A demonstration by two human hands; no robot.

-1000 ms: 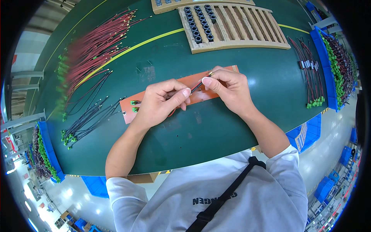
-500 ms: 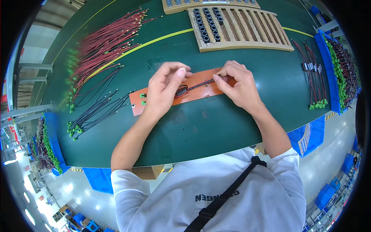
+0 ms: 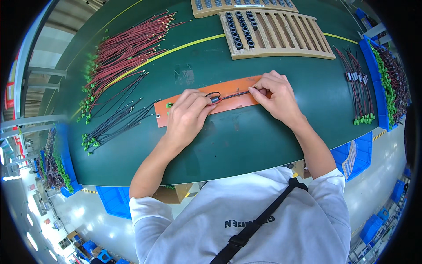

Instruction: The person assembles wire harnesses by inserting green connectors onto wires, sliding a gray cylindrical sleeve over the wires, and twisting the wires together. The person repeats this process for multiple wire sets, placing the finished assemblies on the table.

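An orange board (image 3: 231,86) lies at a slant on the green table, with a harness of red and black wires (image 3: 231,95) stretched along it. My left hand (image 3: 187,115) covers the board's left part, thumb and fingers closed on a small black cylindrical core (image 3: 214,100) around the wires. A loop of black wire curves above this core. My right hand (image 3: 278,94) pinches the wire ends at the board's right end; its fingers hide the tips. Beside my left hand, a green connector (image 3: 169,105) shows on the board; part of it is hidden.
Red wires (image 3: 127,44) and black wires (image 3: 121,116) with green connectors lie to the left. A cardboard tray (image 3: 281,37) holding black cores stands at the back, another behind it. Finished-looking harnesses (image 3: 355,83) and a blue bin (image 3: 373,83) are at right; another bin stands left.
My left hand has come down from above the board, and its raised fingers have closed on the black core. My right hand keeps its pinch on the wire ends. The view has shifted slightly.
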